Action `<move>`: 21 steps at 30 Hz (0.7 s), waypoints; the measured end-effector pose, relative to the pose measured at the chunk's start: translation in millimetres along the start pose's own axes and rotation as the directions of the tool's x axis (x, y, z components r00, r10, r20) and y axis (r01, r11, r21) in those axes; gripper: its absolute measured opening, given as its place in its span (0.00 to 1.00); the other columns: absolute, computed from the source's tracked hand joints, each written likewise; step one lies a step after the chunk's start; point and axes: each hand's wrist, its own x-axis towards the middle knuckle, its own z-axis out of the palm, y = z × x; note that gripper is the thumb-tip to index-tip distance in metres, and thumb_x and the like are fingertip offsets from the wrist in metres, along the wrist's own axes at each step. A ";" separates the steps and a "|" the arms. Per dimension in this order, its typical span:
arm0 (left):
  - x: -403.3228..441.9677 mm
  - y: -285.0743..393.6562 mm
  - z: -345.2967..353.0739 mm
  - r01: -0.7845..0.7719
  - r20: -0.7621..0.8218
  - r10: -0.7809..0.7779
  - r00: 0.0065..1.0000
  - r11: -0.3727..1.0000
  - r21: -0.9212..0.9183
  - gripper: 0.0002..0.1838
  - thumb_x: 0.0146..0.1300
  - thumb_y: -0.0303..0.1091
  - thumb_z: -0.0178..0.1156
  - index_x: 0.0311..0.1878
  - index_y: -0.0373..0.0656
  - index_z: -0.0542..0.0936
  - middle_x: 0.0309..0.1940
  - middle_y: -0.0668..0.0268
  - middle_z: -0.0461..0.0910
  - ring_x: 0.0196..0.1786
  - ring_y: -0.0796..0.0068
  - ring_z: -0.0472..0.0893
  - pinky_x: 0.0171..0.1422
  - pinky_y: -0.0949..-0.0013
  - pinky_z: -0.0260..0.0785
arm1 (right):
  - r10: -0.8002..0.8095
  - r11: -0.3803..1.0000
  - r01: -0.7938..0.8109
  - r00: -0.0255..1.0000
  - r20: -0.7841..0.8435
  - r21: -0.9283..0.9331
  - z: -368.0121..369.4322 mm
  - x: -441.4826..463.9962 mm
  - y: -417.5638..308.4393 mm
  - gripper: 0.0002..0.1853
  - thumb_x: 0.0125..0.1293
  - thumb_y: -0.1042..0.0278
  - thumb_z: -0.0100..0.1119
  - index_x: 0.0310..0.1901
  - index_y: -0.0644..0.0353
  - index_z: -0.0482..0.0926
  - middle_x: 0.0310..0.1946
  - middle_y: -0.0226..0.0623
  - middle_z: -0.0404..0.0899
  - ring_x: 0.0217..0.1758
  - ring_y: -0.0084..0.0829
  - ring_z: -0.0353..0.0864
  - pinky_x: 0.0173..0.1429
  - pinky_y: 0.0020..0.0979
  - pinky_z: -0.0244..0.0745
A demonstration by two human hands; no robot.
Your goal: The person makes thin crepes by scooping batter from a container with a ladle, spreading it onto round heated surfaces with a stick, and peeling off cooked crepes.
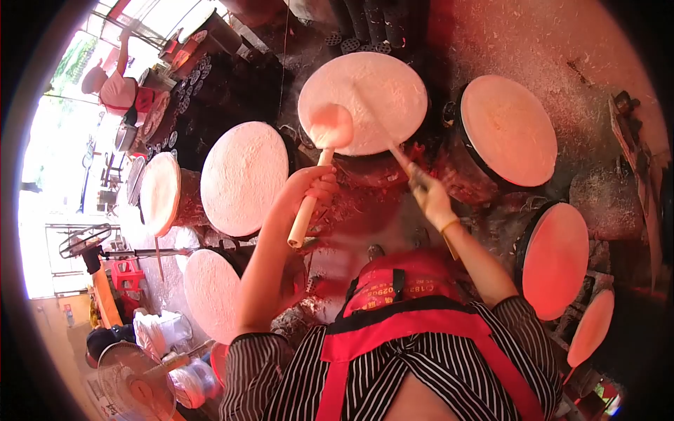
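My left hand (pixel 309 188) is closed around the pale wooden handle of a ladle (pixel 330 133), whose rounded head hangs over the near left part of a round griddle (pixel 379 84). A pale, rough layer covers the griddle's top. My right hand (pixel 430 198) grips a long thin spatula (pixel 397 153) by its dark handle. Its blade reaches across the same griddle and is blurred by motion; whether it touches the layer I cannot tell.
Around me stand several more round, pale-topped griddles, among them one to the left (pixel 246 179) and one to the right (pixel 509 130). Dark perforated coal cylinders (pixel 351 45) stand behind. A fan (pixel 137 382) and a red stool (pixel 128 275) are at lower left. Another person (pixel 119 91) works at far left.
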 end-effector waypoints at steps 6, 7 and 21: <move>-26.9 -8.6 -48.0 0.039 -0.180 -0.022 0.983 0.995 0.095 0.09 0.73 0.30 0.49 0.33 0.43 0.67 0.19 0.76 0.63 0.16 0.89 0.59 0.17 0.85 0.54 | -0.512 0.736 0.351 0.848 -0.138 -0.579 -8.8 -13.1 -2.4 0.19 0.73 0.68 0.53 0.64 0.53 0.76 0.45 0.27 0.84 0.44 0.23 0.81 0.52 0.25 0.75; -31.2 -10.3 -54.3 -0.007 -0.175 0.020 0.984 0.997 0.075 0.09 0.73 0.30 0.49 0.33 0.44 0.67 0.20 0.75 0.64 0.16 0.88 0.61 0.17 0.84 0.54 | -0.373 0.741 0.212 0.919 -0.129 -0.637 -4.0 -26.5 -5.9 0.18 0.73 0.68 0.53 0.63 0.53 0.77 0.41 0.26 0.84 0.41 0.24 0.81 0.49 0.27 0.76; 26.9 -119.8 64.9 0.021 -0.095 0.007 0.995 0.958 0.288 0.09 0.74 0.30 0.51 0.52 0.37 0.71 0.25 0.74 0.65 0.17 0.91 0.59 0.14 0.85 0.48 | -0.539 0.016 0.061 0.841 0.043 -0.998 -148.6 58.5 -95.8 0.18 0.62 0.58 0.63 0.51 0.56 0.76 0.35 0.44 0.82 0.38 0.47 0.83 0.42 0.47 0.78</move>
